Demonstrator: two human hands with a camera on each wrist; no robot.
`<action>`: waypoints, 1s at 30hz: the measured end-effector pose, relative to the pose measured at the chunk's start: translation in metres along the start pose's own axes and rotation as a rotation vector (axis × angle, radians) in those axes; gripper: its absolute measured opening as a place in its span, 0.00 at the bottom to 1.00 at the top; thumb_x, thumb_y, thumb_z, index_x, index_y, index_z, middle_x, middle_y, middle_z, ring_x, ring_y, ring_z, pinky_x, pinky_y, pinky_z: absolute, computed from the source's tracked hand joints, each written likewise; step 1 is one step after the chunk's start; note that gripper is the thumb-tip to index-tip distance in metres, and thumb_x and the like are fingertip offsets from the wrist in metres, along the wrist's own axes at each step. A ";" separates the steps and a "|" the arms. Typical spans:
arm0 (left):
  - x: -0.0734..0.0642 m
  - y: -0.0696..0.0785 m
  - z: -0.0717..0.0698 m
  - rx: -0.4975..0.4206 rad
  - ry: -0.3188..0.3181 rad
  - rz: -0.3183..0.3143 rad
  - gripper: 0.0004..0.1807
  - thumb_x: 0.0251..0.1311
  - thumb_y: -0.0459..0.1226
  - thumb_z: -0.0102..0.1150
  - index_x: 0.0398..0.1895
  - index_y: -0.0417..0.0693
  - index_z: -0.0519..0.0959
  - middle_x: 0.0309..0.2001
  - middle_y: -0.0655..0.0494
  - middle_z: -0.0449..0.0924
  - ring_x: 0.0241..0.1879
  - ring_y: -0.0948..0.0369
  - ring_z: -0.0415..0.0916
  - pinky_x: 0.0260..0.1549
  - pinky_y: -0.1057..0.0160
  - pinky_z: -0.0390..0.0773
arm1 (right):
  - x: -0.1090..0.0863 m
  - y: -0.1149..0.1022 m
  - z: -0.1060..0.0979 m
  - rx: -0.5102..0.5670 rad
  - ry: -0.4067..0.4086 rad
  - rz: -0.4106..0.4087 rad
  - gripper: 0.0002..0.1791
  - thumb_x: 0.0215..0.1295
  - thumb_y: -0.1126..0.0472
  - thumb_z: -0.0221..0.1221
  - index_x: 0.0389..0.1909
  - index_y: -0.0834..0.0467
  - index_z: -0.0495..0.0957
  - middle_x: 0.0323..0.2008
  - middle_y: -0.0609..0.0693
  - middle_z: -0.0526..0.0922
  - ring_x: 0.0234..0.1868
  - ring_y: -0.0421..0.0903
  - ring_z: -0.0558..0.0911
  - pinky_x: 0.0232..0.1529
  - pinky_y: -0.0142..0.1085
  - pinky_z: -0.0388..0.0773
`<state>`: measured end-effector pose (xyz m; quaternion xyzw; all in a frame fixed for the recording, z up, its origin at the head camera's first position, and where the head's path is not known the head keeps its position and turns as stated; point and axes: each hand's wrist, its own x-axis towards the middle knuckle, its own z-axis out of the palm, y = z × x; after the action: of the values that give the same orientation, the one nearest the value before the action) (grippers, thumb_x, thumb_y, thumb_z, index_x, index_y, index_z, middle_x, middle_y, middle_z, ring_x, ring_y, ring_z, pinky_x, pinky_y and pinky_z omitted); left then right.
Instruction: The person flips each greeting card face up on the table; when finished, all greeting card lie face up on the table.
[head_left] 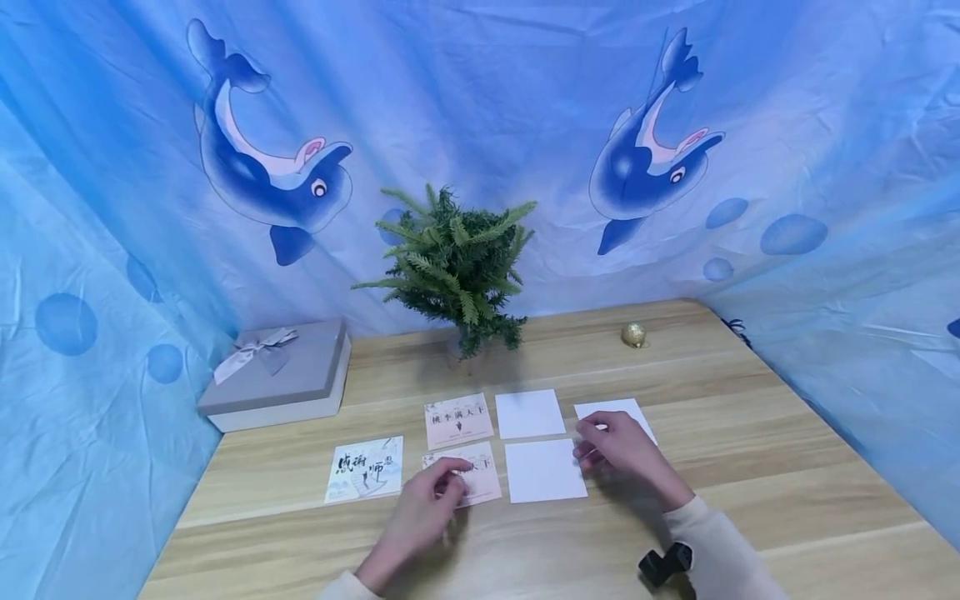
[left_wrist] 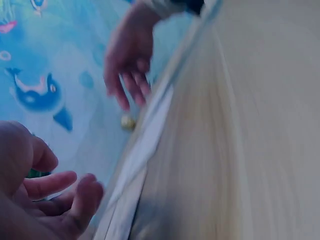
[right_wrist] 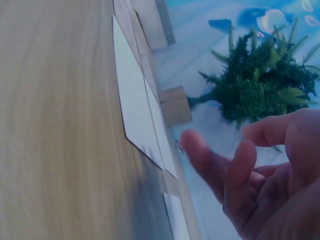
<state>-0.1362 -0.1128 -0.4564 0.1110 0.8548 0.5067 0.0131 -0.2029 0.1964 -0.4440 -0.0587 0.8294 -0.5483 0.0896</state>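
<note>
My left hand (head_left: 423,507) hovers over the lower pink card (head_left: 482,486), hiding part of its black lettering; the fingers curve loosely around nothing. An upper pink card (head_left: 459,434) with black characters lies just behind it. To the left is a white card with brush lettering (head_left: 365,469). My right hand (head_left: 621,448), fingers loosely bent and holding nothing, is above the tabletop, partly covering the rightmost blank card (head_left: 633,412). Beside it lie a front blank card (head_left: 546,472) and a rear blank card (head_left: 529,414). In the right wrist view the fingers (right_wrist: 240,175) stay apart from the cards.
A grey gift box (head_left: 281,367) with a ribbon bow stands at the back left of the wooden table (head_left: 262,550). A potted evergreen plant (head_left: 461,258) is at the back middle. A gold ball ornament (head_left: 633,335) sits at the back right. A dolphin-printed curtain (head_left: 465,108) surrounds the table.
</note>
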 end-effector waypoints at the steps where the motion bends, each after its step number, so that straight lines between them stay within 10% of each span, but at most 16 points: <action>1: 0.001 0.005 0.003 -0.057 -0.042 0.008 0.15 0.68 0.34 0.51 0.55 0.40 0.77 0.39 0.47 0.82 0.34 0.58 0.80 0.32 0.65 0.82 | -0.001 0.000 -0.002 -0.008 0.007 0.005 0.18 0.72 0.57 0.52 0.44 0.70 0.78 0.27 0.59 0.86 0.25 0.51 0.86 0.17 0.39 0.77; 7: 0.008 0.027 0.023 -0.241 -0.182 0.002 0.16 0.70 0.35 0.49 0.55 0.37 0.75 0.47 0.39 0.81 0.38 0.48 0.83 0.40 0.57 0.84 | -0.001 0.002 -0.004 -0.066 0.022 0.011 0.18 0.72 0.56 0.52 0.39 0.69 0.79 0.28 0.59 0.87 0.27 0.53 0.87 0.17 0.40 0.78; 30: 0.027 0.018 0.048 -0.272 -0.079 -0.111 0.15 0.61 0.29 0.50 0.51 0.37 0.77 0.49 0.42 0.80 0.40 0.53 0.80 0.37 0.61 0.80 | 0.002 0.013 0.002 -0.108 0.005 -0.013 0.17 0.71 0.56 0.53 0.38 0.68 0.81 0.28 0.54 0.85 0.27 0.47 0.84 0.22 0.38 0.79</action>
<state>-0.1530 -0.0574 -0.4620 0.0807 0.7820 0.6115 0.0897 -0.2041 0.1994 -0.4570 -0.0674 0.8576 -0.5034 0.0808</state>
